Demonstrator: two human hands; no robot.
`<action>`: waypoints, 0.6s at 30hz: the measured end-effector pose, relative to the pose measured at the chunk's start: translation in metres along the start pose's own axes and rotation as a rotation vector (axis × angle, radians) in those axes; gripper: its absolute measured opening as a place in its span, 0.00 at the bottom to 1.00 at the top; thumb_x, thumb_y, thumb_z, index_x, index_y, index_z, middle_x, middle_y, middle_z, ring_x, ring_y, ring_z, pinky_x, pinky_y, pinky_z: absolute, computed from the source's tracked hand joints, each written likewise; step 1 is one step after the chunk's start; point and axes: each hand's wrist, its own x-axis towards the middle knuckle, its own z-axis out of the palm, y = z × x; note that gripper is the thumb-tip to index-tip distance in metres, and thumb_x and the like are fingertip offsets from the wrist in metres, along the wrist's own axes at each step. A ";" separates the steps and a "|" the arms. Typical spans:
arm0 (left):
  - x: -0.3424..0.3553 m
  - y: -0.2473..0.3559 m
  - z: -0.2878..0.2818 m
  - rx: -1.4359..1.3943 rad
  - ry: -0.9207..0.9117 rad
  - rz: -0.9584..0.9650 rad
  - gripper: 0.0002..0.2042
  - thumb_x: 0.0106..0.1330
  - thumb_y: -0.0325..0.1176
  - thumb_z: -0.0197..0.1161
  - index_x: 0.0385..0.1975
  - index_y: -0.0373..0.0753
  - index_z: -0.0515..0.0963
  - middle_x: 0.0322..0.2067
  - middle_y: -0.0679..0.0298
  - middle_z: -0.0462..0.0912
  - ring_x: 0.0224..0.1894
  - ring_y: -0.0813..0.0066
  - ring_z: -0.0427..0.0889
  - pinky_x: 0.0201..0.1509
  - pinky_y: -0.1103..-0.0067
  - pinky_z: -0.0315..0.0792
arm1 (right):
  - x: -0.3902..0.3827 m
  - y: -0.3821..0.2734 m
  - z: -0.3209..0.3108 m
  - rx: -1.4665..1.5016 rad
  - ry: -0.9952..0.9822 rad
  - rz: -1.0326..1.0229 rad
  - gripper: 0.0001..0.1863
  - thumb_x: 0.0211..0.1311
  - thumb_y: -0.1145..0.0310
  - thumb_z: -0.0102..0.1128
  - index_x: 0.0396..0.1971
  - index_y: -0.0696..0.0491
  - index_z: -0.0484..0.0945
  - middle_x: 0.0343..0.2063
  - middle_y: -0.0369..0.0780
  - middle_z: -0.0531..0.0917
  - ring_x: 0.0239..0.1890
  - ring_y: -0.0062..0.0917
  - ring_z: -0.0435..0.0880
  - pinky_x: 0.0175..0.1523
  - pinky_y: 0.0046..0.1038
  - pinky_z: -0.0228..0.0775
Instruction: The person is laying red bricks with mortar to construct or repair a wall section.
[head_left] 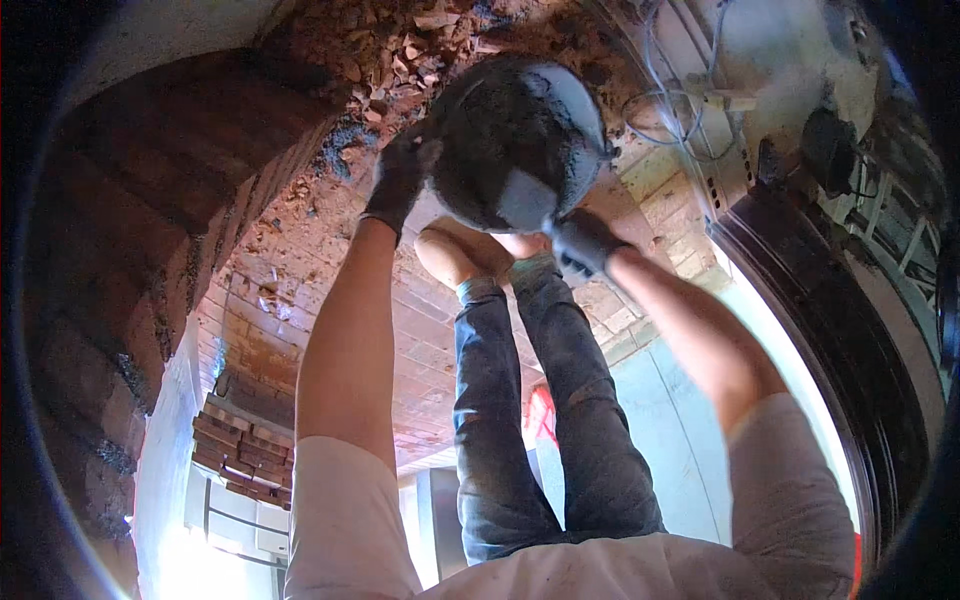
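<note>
A round dark bucket [452, 160] is in front of my legs, with wet grey mortar [540, 105] smeared inside it and a smooth pale patch near its near side. My left hand [405, 175], in a dark glove, grips the bucket's left side. On the near right side my right hand [585, 240], gloved too, is closed at the rim with its fingers curled. The bucket's underside is hidden, so I cannot tell whether it rests on the floor.
A brick wall [150, 180] rises on the left. Broken brick rubble [400, 75] lies beyond the bucket, on a dusty brick-paved floor [420, 345]. Looped cable [665, 115] and a dark frame [810, 310] are on the right. Stacked bricks [240, 450] stand at lower left.
</note>
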 end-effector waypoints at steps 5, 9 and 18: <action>-0.020 0.002 0.041 0.279 0.019 0.152 0.20 0.56 0.31 0.62 0.51 0.36 0.76 0.39 0.46 0.81 0.41 0.54 0.80 0.46 0.67 0.73 | 0.001 -0.013 -0.030 0.728 -0.017 -0.120 0.28 0.66 0.40 0.49 0.19 0.50 0.73 0.10 0.32 0.71 0.08 0.14 0.64 0.14 0.20 0.57; -0.031 0.008 0.053 0.535 0.113 0.211 0.21 0.60 0.31 0.58 0.54 0.37 0.74 0.45 0.47 0.78 0.48 0.52 0.76 0.52 0.63 0.69 | -0.003 0.021 0.002 0.651 -0.087 -0.004 0.28 0.66 0.40 0.49 0.18 0.50 0.71 0.09 0.32 0.69 0.08 0.18 0.64 0.15 0.23 0.56; -0.045 0.003 0.056 0.588 0.089 0.188 0.20 0.63 0.32 0.56 0.55 0.35 0.72 0.50 0.47 0.75 0.56 0.50 0.69 0.63 0.64 0.60 | 0.026 0.050 -0.119 0.500 -0.018 -0.136 0.24 0.65 0.41 0.50 0.22 0.46 0.74 0.11 0.27 0.69 0.08 0.14 0.62 0.12 0.20 0.50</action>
